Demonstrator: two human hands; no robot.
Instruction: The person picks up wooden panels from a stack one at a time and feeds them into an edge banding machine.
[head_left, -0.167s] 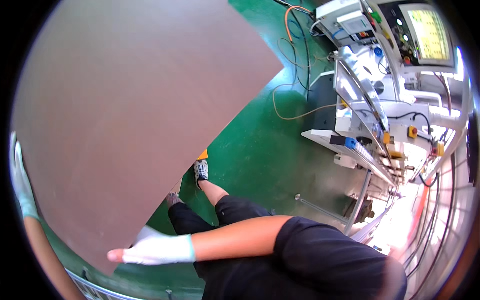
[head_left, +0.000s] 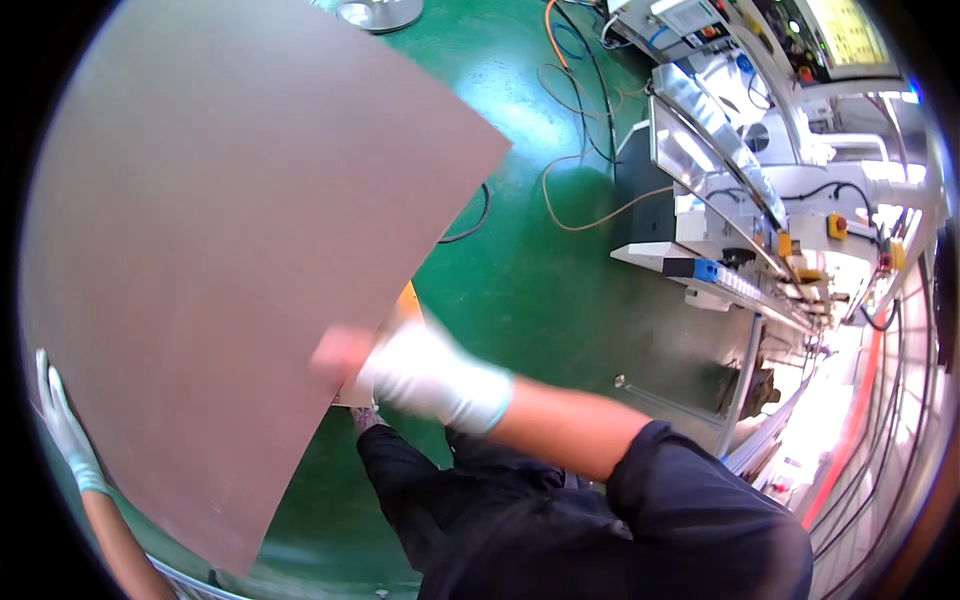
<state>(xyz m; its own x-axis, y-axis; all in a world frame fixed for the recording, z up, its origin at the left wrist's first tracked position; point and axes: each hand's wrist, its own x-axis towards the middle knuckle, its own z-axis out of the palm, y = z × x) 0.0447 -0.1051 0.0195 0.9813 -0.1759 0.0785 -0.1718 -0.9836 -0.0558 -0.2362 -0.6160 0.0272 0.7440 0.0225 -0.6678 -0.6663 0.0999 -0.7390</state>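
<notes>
A large, flat grey-brown sheet (head_left: 230, 250) fills the left half of the view, its smooth face toward me. My left hand (head_left: 68, 430), in a white glove with a pale green cuff, lies along the sheet's left edge. Its fingers are stretched out against that edge. My right hand (head_left: 430, 380), gloved alike but with bare fingertips, is at the middle of the sheet's right edge. Those fingertips overlap the face of the sheet. Motion smears the right fingers, so their grip is unclear.
Under the sheet's right edge an orange piece (head_left: 408, 300) shows. A white machine (head_left: 740, 190) with a lit screen (head_left: 848, 35) stands at the right. Cables and hoses (head_left: 590, 100) lie on the green floor (head_left: 520, 290). A round metal base (head_left: 380, 12) is at the top.
My right hand has moved from the sheet's near corner up and right along its edge. My left hand sits lower in view. The sheet's far right corner has shifted left.
</notes>
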